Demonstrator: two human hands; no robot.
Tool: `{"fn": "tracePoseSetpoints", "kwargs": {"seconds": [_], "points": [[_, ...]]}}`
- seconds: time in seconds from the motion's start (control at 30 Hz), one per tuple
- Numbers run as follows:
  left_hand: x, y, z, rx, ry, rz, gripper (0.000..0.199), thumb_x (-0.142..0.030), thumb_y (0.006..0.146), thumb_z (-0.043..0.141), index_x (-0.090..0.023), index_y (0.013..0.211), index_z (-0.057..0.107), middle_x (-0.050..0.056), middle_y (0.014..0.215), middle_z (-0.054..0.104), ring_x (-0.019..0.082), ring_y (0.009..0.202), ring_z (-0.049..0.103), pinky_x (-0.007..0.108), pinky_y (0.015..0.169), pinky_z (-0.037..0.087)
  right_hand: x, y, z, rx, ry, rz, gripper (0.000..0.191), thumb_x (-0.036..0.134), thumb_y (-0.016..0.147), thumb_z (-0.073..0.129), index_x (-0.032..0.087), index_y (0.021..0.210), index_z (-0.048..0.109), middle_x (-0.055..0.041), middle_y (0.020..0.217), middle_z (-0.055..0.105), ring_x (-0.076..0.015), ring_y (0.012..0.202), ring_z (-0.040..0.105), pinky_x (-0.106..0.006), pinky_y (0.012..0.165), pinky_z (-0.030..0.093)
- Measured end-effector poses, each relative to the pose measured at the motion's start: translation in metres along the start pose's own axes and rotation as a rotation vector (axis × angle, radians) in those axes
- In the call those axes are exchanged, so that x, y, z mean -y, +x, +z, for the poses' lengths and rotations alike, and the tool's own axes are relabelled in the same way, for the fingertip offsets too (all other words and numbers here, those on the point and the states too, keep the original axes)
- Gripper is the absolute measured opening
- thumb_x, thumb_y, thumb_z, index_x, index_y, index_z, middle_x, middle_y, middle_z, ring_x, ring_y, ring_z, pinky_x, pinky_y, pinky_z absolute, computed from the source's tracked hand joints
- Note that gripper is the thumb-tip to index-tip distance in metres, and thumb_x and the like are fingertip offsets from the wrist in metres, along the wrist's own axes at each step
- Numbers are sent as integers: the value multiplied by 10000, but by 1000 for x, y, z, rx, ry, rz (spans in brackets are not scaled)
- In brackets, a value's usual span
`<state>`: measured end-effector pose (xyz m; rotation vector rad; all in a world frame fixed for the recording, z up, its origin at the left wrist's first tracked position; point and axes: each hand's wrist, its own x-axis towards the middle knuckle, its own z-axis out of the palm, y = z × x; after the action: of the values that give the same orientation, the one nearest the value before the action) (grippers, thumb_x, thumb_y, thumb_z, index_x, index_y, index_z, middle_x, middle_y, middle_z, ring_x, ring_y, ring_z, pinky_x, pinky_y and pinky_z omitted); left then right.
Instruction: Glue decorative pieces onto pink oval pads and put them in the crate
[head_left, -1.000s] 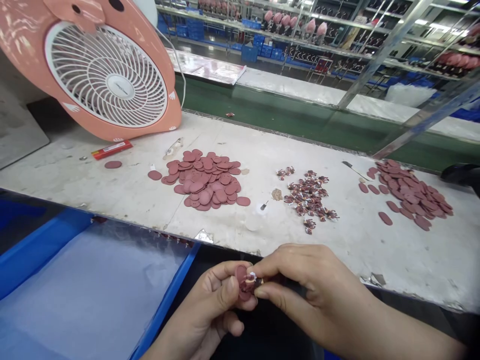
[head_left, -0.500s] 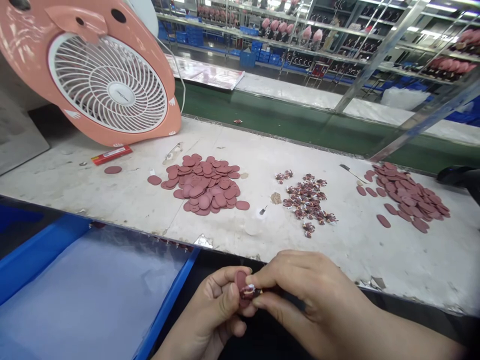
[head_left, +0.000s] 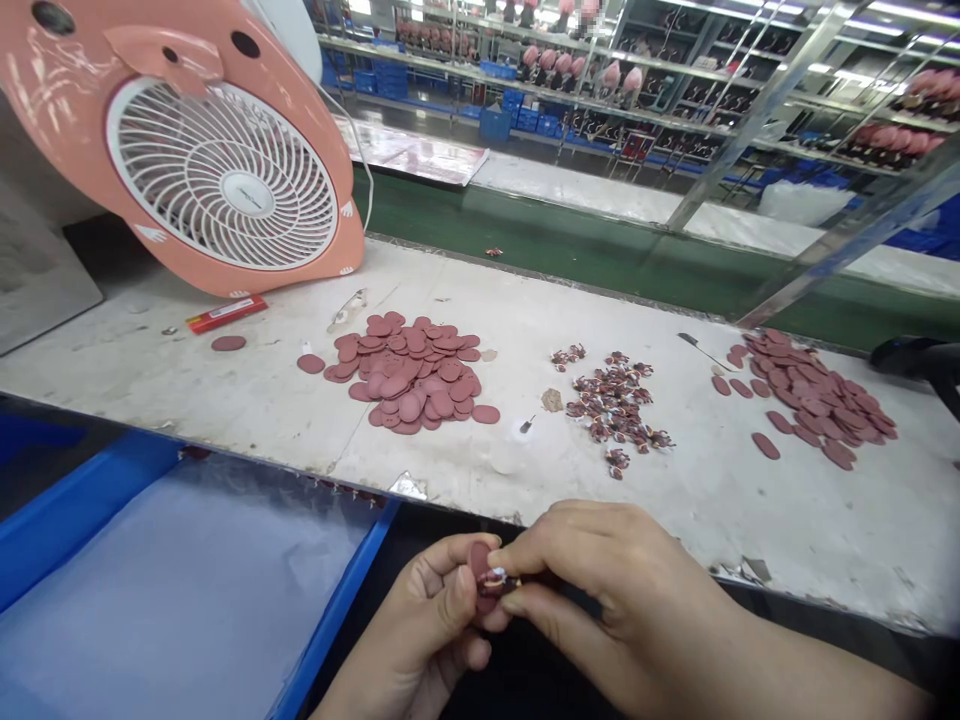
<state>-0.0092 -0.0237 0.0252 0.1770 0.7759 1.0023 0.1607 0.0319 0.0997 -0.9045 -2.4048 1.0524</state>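
Note:
Between thumb and fingers, my left hand (head_left: 431, 615) pinches a dark red oval disc (head_left: 478, 558), held over the table's front edge. My right hand (head_left: 600, 580) closes thumb and forefinger on a small brown figure (head_left: 493, 580) with white and yellow details, pressed against the disc's face. The fingertips partly hide the figure. Beyond my hands lies a heap of similar figures (head_left: 613, 400). A pile of red oval discs (head_left: 412, 370) spreads to its left, and another pile of discs (head_left: 817, 395) lies at the right.
A pink fan (head_left: 247, 190) stands at the back left, a red box (head_left: 227, 313) before it. Below the table's left edge is a blue bin (head_left: 330, 610) with a pale liner. A green conveyor belt (head_left: 525, 235) runs behind the table (head_left: 675, 530); a metal post (head_left: 757, 120) slants up at right.
The view has shifted slightly. A small brown piece on the green belt has moved right. Both hands keep nearly the same pinch on the disc and figure.

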Motion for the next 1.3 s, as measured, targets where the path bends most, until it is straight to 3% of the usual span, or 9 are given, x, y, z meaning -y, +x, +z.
{"fn": "tracePoseSetpoints", "kwargs": {"seconds": [0.77,1.3], "points": [[-4,-1,2,-37,-11,3,328,-387,645,856,-163,862,758,-19,626,584,59,554,532,122,478,466,0,6,1,-30,4,-1,116,86,865,612,156,930,678,-18,844,727,-108,763,656,-178,759,471],[-4,3,-2,-22,-20,-8,341,-395,618,872,-151,830,762,-12,627,595,61,552,539,110,458,475,2,7,-2,16,-4,51,104,122,880,613,163,942,686,-13,868,724,-106,794,654,-183,759,460]]}}
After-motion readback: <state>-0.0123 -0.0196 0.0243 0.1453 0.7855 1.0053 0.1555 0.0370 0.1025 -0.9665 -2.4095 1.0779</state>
